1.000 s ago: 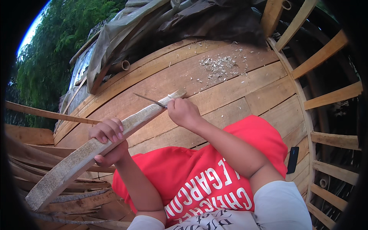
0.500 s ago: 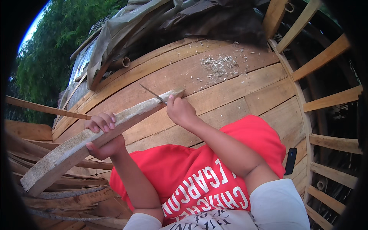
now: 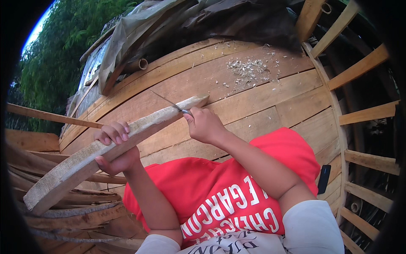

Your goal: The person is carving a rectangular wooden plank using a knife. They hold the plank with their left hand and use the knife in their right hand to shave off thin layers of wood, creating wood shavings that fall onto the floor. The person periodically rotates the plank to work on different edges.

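A long, slightly curved piece of wood (image 3: 67,175) slants from the lower left up to the middle, its far end cut to a taper. My left hand (image 3: 117,148) is closed round its middle, fingers over the top and thumb on the near side. In my right hand (image 3: 206,125) is a knife (image 3: 165,100) with a thin blade. The blade lies across the pale upper face of the wood near the tapered end, its tip pointing up and left. My closed fingers hide most of the knife's handle.
Light wood shavings (image 3: 249,70) lie scattered on the plank floor (image 3: 253,103). Slatted railing (image 3: 370,113) runs along the right side. A dark phone-like object (image 3: 324,178) rests by my red garment (image 3: 177,180). Branches and boards (image 3: 76,218) crowd the lower left; grey sheeting (image 3: 127,46) hangs beyond.
My right hand and the knife have moved slightly right and down, toward me. The wood and my left hand have barely moved; the whole view has shifted a little.
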Tool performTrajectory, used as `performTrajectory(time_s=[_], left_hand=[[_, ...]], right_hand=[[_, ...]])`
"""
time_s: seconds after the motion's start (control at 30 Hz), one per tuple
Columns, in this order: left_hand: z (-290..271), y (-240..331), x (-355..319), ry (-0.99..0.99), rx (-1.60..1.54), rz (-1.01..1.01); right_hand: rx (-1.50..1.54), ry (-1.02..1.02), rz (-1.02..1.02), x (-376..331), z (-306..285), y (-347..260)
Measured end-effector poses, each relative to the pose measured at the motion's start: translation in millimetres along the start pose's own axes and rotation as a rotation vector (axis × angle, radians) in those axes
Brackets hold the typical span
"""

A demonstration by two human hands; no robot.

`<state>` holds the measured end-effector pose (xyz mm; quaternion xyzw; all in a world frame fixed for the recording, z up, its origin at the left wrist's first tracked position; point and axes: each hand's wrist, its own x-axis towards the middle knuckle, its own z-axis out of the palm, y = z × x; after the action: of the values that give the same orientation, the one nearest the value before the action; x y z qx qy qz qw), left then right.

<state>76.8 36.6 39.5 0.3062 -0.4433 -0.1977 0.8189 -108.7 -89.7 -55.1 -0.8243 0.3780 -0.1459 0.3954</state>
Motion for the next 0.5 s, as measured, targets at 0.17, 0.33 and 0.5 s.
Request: performTrajectory(time_s=[0.17, 0.33, 0.5], left_hand=[[-5, 1, -1, 0.06, -0.007, -0.002], [6, 0, 0, 0.144, 0.052, -0.016], [-2, 1, -3, 0.079, 0.002, -0.01]], right_hand=[[-0.008, 0.018, 0.066, -2, -3, -23], [-0.035, 0.002, 0.068, 7, -11, -9], [-0.022, 0.061, 0.032, 7, -12, -4]])
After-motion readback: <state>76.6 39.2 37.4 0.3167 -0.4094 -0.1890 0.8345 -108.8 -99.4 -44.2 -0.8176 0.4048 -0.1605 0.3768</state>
